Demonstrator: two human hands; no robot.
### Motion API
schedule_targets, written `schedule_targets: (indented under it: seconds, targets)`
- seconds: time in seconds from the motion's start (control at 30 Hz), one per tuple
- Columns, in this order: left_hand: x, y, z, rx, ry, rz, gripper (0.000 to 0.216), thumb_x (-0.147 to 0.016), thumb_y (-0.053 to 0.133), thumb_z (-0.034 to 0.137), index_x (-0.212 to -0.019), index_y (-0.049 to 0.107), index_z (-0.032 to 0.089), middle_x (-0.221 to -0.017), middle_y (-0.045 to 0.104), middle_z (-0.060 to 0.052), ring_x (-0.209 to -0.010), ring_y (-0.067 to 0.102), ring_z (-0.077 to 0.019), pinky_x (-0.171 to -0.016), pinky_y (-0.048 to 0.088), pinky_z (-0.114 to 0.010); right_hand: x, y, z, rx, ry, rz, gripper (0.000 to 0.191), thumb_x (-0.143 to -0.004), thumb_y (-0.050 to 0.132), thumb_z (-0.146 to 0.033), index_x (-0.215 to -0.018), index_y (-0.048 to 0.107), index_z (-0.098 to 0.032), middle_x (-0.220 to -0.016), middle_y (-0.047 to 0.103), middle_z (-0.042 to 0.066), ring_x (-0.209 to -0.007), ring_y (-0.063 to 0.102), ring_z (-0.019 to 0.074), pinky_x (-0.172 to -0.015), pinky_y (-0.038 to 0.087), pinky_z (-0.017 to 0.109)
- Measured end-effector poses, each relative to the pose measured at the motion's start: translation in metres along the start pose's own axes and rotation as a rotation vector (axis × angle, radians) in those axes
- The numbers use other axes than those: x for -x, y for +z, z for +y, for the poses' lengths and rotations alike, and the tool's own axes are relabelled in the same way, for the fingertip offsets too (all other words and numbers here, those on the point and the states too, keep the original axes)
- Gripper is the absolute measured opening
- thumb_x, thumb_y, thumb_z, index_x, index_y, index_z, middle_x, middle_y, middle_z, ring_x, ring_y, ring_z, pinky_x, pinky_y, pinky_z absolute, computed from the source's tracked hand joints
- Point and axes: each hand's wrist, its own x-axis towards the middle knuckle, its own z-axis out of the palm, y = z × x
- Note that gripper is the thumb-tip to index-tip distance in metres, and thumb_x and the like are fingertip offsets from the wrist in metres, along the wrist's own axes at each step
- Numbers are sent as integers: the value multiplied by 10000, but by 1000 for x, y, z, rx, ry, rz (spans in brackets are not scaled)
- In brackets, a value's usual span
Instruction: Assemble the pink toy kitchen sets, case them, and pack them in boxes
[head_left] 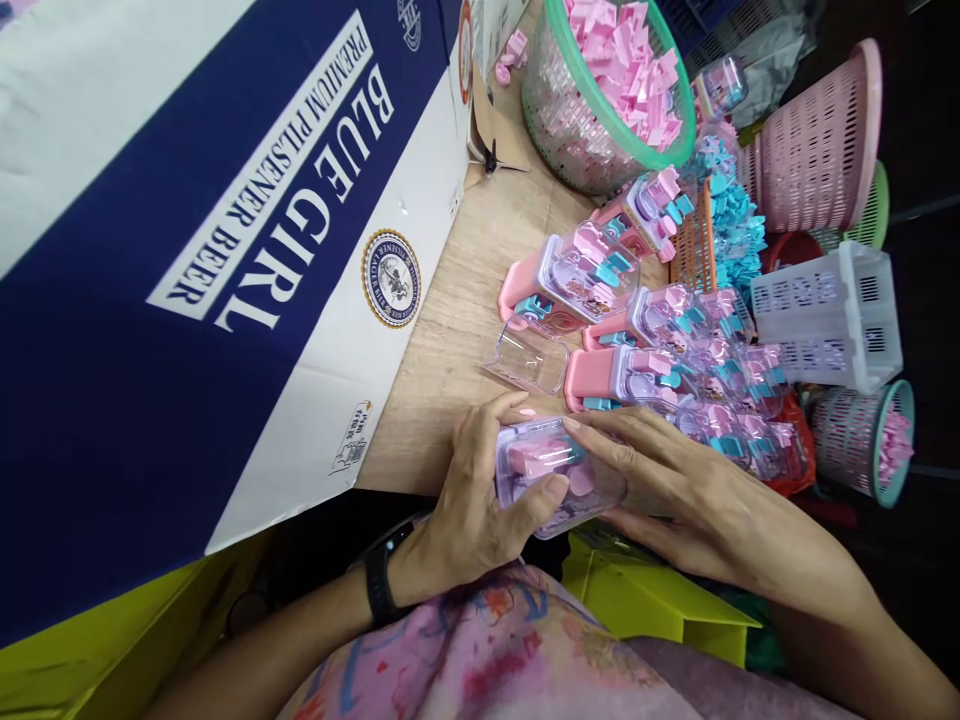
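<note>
Between my two hands is a small plastic toy case (559, 465) with a lilac rim, a clear cover and pink and lilac parts inside. My left hand (480, 490) wraps round its near left end, thumb lying over the clear cover. My right hand (675, 480) holds the other end, fingers along its upper side and the thumb underneath, partly hidden. Just beyond lies a loose clear curved cover (531, 358) on the table. Beside it several similar pink and lilac toys (592, 375) stand in rows, with teal parts showing inside.
A large Blue Girl beer carton (300, 220) fills the left. At the back a green-rimmed basket (600, 150) holds pink pieces. An orange basket (690, 240) of teal parts, a white basket (825, 310) and a pink basket (821, 140) stand right. Below my hands is a yellow box (652, 600).
</note>
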Motion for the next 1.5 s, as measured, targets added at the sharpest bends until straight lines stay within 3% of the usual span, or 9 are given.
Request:
schedule_targets:
  seconds: [0.23,0.37,0.5,0.57,0.67,0.77,0.93,1.03,1.5]
  targets:
    - [-6,3,11,-7,-67,38,497,-964,576,545,-1328,490,219,-1274,637,-123,-1213,608,-294,-1093,456,-492,-2,2,1,-71,-13,15,727,-1028,645,-316,-1663,297,-384,-1599,485,75,-1423,513,318,-1173,481,518]
    - [-3,9,12,75,-139,86,405,-934,629,453,-1232,474,227,-1224,641,-113,-1174,629,-273,-1064,485,-468,-7,7,11,-348,17,23,693,-974,726,-467,-1600,441,-387,-1555,536,71,-1429,516,313,-1179,472,493]
    - [5,16,8,121,-166,70,469,-905,668,452,-1254,440,237,-1239,632,-121,-1183,634,-274,-1022,522,-450,-27,29,18,-838,364,169,593,-1018,510,-694,-1468,628,-328,-1468,628,70,-1388,564,318,-1205,435,514]
    - [8,17,6,135,-167,53,489,-901,675,463,-1267,438,240,-1252,619,-121,-1176,637,-273,-1020,526,-452,-38,41,16,-1019,584,244,637,-1040,394,-722,-1337,727,-268,-1329,714,95,-1281,645,308,-1139,507,491]
    - [11,16,5,143,-151,60,491,-902,681,468,-1265,437,245,-1222,608,-107,-1142,637,-264,-1019,522,-454,-48,48,6,-1260,803,172,732,-981,436,-793,-1170,783,-177,-1076,783,147,-1044,738,323,-895,630,443]
    - [12,15,4,137,-150,39,479,-909,671,470,-1260,438,243,-1209,597,-107,-1135,626,-265,-1009,522,-455,-49,49,-4,-1410,939,159,697,-931,535,-794,-1046,785,-153,-935,785,148,-818,745,298,-701,620,392]
    - [8,16,6,80,-163,21,447,-902,648,491,-1221,477,228,-1187,603,-116,-1131,616,-293,-979,517,-484,-51,58,-6,-1359,924,375,404,-802,734,-584,-758,748,-183,-860,768,86,-774,674,244,-697,546,327]
    - [4,16,10,60,-167,28,392,-903,625,460,-1194,489,233,-1151,612,-100,-1111,615,-289,-975,504,-480,-56,61,-4,-1322,918,386,258,-691,771,-441,-658,709,-192,-788,743,50,-681,588,197,-613,471,291]
    - [4,22,5,232,-214,118,324,-844,699,379,-983,443,238,-993,569,-41,-938,598,-222,-848,501,-368,-58,65,-5,-1256,940,416,266,-648,707,-451,-591,643,-200,-571,580,6,-566,489,163,-542,369,274]
